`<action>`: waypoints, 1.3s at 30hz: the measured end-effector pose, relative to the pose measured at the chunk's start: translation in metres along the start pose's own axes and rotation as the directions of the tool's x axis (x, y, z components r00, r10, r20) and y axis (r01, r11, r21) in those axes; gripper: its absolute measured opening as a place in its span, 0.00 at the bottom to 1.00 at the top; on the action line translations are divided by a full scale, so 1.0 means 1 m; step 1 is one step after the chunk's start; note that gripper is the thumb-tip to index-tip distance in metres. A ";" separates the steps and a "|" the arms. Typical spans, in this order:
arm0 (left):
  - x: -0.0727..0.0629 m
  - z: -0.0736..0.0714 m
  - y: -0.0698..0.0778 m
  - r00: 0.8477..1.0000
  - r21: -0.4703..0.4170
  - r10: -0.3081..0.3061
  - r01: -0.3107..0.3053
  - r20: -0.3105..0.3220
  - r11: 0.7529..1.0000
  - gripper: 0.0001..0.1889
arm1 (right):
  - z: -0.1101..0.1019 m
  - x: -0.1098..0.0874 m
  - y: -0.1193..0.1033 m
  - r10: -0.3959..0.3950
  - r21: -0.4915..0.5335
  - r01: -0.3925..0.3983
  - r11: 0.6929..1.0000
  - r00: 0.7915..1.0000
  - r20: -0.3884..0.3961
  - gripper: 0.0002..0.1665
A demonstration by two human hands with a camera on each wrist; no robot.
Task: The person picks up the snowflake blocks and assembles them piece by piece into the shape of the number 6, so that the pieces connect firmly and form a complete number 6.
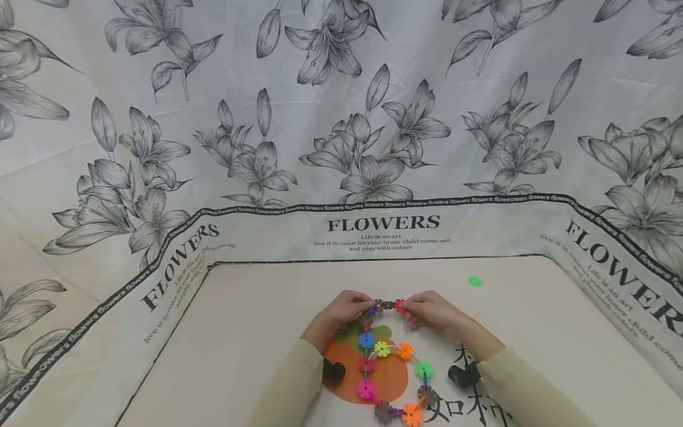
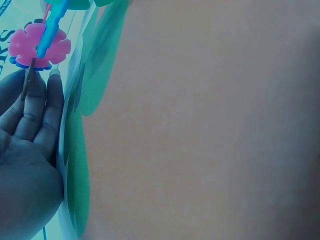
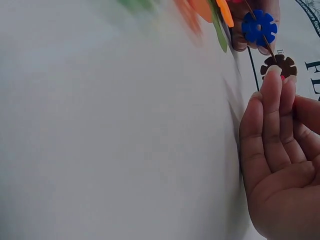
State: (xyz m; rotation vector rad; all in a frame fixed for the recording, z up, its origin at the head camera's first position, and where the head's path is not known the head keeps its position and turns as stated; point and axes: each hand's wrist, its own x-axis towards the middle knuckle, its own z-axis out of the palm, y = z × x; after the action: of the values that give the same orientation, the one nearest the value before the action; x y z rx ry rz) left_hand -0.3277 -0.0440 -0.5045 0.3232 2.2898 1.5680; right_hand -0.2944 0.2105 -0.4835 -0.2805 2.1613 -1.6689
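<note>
A chain of interlocking snowflake discs [image 1: 366, 340] in blue, pink, orange, green, yellow and brown hangs in a loop below both hands. At its top end my left hand [image 1: 344, 311] pinches the chain near a blue and a brown disc. My right hand [image 1: 434, 311] pinches a red disc [image 1: 399, 305] that lines up with the brown ones. In the left wrist view, a pink disc [image 2: 20, 44] appears just beyond the fingers [image 2: 31, 107]. The right wrist view shows a blue disc [image 3: 248, 29] and a brown disc [image 3: 286, 62] by the right fingertips, the red one mostly hidden.
A single green disc [image 1: 475, 281] lies on the pale mat [image 1: 256, 332] beyond the right hand. The mat bears a printed orange persimmon [image 1: 341, 388] and black characters [image 1: 488, 409]. Flower-printed fabric [image 1: 384, 231] rises at the back and sides.
</note>
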 end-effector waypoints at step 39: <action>0.002 0.001 0.000 0.999 -0.009 -0.033 0.033 -0.043 0.999 0.11 | -0.047 -0.037 0.000 -0.191 -0.559 -0.047 0.828 0.913 -0.360 0.20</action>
State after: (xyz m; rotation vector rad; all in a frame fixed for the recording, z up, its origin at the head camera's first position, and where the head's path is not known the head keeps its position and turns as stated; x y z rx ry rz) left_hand -0.3293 -0.0426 -0.5053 0.2505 2.3080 1.5822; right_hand -0.2812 0.2663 -0.4672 -0.1869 2.9736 -1.1517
